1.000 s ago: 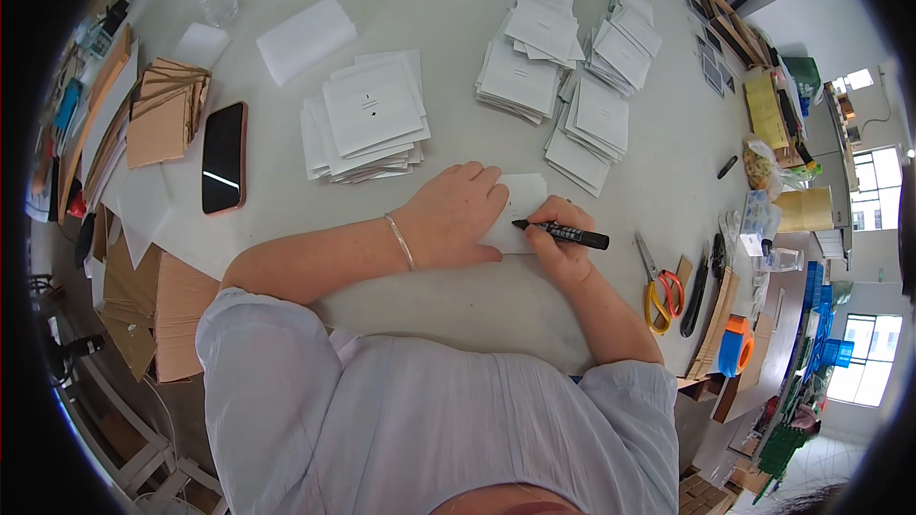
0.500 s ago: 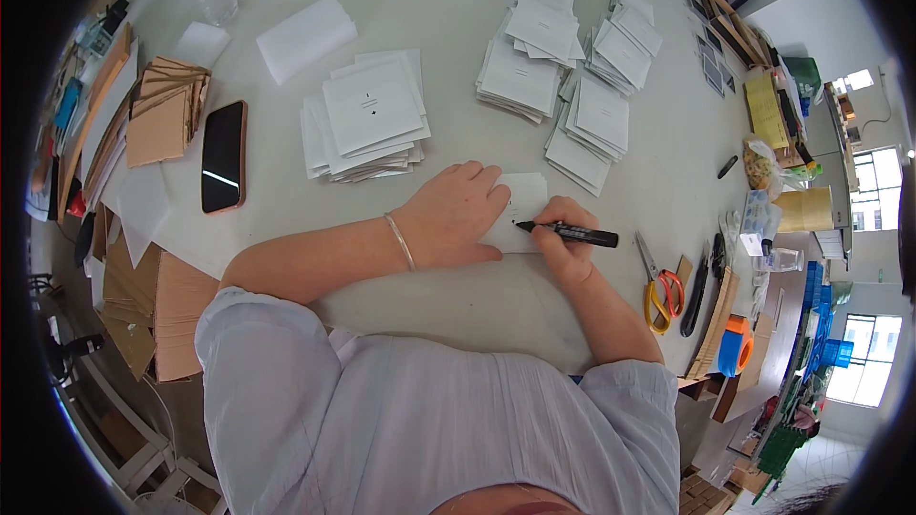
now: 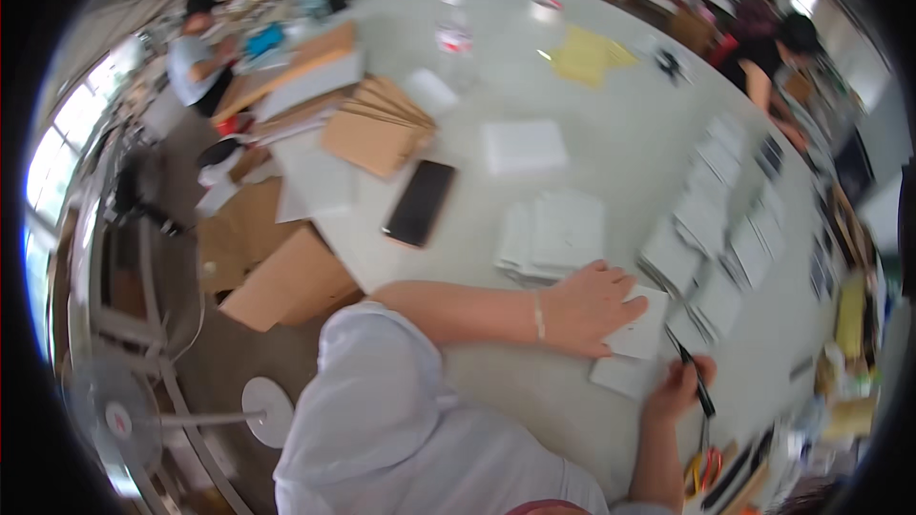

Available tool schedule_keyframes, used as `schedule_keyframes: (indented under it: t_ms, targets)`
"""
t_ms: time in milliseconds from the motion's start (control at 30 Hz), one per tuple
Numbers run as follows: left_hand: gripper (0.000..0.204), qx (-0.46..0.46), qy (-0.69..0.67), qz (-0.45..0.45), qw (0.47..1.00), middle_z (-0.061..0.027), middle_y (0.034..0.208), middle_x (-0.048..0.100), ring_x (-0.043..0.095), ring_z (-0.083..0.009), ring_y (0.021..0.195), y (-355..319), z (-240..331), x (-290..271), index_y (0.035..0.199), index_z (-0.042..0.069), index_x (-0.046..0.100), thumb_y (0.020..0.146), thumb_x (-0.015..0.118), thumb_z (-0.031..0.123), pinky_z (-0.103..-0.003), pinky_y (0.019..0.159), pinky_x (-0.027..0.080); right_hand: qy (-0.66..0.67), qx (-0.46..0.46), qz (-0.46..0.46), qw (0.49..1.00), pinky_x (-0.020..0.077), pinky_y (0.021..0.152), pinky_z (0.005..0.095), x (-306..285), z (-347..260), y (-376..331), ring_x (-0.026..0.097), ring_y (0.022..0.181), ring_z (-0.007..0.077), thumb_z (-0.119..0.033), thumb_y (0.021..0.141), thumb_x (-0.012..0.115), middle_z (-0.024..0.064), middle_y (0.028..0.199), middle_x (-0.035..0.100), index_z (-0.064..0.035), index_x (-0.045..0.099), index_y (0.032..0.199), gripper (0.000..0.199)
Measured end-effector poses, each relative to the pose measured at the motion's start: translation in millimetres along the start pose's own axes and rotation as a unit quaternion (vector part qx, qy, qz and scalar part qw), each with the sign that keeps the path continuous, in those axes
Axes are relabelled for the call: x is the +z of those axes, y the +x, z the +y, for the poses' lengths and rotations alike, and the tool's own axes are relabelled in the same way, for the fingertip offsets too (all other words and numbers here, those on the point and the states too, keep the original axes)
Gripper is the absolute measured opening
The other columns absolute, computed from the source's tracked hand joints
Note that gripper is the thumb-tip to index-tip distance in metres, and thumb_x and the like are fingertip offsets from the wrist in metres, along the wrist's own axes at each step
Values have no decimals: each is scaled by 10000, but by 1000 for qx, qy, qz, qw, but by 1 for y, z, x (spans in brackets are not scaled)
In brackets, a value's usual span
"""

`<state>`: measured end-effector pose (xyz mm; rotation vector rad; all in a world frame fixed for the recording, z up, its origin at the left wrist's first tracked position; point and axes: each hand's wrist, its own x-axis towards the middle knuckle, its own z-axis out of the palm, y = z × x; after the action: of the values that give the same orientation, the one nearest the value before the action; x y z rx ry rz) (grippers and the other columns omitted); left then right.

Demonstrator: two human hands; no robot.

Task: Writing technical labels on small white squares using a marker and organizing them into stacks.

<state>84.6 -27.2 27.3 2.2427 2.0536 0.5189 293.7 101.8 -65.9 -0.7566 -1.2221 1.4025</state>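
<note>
My left hand (image 3: 593, 311) lies with its fingers spread over a white card (image 3: 644, 326), covering its left part. A second white card (image 3: 622, 377) shows below the first, nearer to me. In my right hand (image 3: 681, 387) is a black marker pen (image 3: 704, 389), its tip pointing up and left beside the upper card's right edge. The picture is blurred, so I cannot tell whether the tip touches anything. Just beyond my left hand sits a pile of white cards (image 3: 565, 231).
Rows of stacked white cards (image 3: 701, 193) stand on the right. A phone (image 3: 420, 203), brown cardboard pieces (image 3: 377, 129), a white paper stack (image 3: 525, 147) and a bottle (image 3: 454, 38) lie further left and back. Scissors (image 3: 704, 470) are near my right wrist. Two people sit across the table.
The view has swung to the left, bringing in a fan and two people. The marker tip has moved off the card toward its right edge. A second card now shows below the first.
</note>
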Motion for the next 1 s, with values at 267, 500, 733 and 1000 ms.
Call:
schedule_keyframes:
  t_ms: [267,500,733,1000]
  targets:
    - [497,-150,109,31,982,-107,882,559,549,-250,859,-15,-64,-51,959,40,526,614,686,360,-360,728,409,3,41,-32,999,327,563,177,7,-10,-1,398,635,59,-133,840,472,-25,788,420,-111,470,934,96]
    - [502,-175,80,-131,973,-101,886,586,560,-259,874,-10,-77,-53,969,67,539,612,694,382,-390,734,414,7,17,-52,998,316,542,183,-1,2,9,402,590,65,-141,886,462,-19,763,443,-107,495,988,112]
    - [503,-140,87,-97,982,-103,939,571,541,-257,941,-11,-67,-49,985,81,533,624,704,386,-434,776,398,1,17,-74,997,300,566,188,1,-1,8,347,606,71,-141,890,463,-15,826,427,-92,486,991,114]
    - [563,59,-108,34,992,-160,1041,525,478,-295,1054,6,17,25,1020,-6,505,657,691,382,-376,878,374,-9,6,-65,998,300,547,199,8,-9,2,368,606,90,-140,848,506,-4,766,419,-95,486,929,94]
